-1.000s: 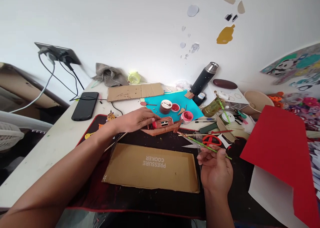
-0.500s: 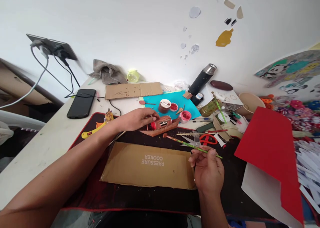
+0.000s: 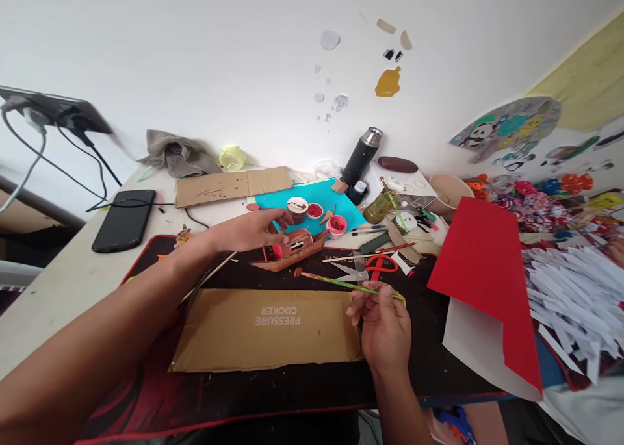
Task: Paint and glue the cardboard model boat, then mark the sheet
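Note:
My right hand [image 3: 385, 321] pinches a green-handled paintbrush [image 3: 336, 281] near its rear end. The brush's reddish-brown tip points left, just below a small brown model boat [image 3: 292, 250] with a cabin and a red patch. Above the boat's left part is my left hand [image 3: 248, 230], palm down, fingers apart and loosely bent. Whether its thumb touches the cabin I cannot tell. Behind the boat, on blue paper [image 3: 348, 204], stand a brown paint pot [image 3: 296, 217], a pink paint pot [image 3: 336, 226] and a small red paint lid [image 3: 314, 210].
A cardboard piece [image 3: 273, 341] marked PRESSURE COOKER lies in front on the dark mat. Scissors [image 3: 380, 265] with red handles lie right of the boat. A black flask [image 3: 361, 156] leans by the wall. Red card [image 3: 480, 263] stands at right, a phone [image 3: 124, 221] at left.
The view has swung to the right, so everything sits further left. My left hand has risen slightly from the boat's cabin. The brush stays in my right hand.

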`<state>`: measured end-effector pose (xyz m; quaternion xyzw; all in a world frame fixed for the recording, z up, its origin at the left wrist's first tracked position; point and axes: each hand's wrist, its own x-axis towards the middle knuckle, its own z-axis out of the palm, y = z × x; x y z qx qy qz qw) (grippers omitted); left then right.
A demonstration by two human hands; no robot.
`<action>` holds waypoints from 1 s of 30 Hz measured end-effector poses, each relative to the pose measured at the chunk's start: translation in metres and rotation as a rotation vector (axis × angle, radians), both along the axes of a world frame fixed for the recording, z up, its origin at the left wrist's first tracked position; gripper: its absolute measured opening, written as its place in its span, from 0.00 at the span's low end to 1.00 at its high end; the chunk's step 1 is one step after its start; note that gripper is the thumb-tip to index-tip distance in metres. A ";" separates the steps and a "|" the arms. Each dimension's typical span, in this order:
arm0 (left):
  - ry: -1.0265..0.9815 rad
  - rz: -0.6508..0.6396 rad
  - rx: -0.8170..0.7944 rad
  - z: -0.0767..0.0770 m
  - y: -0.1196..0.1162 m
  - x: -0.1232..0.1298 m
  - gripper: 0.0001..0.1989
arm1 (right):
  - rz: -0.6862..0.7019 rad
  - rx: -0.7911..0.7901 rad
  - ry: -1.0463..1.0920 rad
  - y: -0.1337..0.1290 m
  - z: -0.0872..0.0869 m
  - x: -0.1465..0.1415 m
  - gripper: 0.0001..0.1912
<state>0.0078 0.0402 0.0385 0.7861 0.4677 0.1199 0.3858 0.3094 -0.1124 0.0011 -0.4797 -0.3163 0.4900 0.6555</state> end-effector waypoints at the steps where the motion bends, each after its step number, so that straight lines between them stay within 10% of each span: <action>1: -0.005 -0.040 0.003 0.003 0.003 0.000 0.28 | -0.001 -0.007 0.001 -0.001 -0.001 0.001 0.27; 9: 0.081 -0.335 -0.047 0.011 0.026 -0.004 0.28 | -0.017 -0.037 0.026 -0.002 -0.003 0.005 0.29; 30: 0.206 -0.517 -0.088 0.033 0.047 0.004 0.36 | -0.017 -0.056 0.088 -0.004 -0.009 0.012 0.28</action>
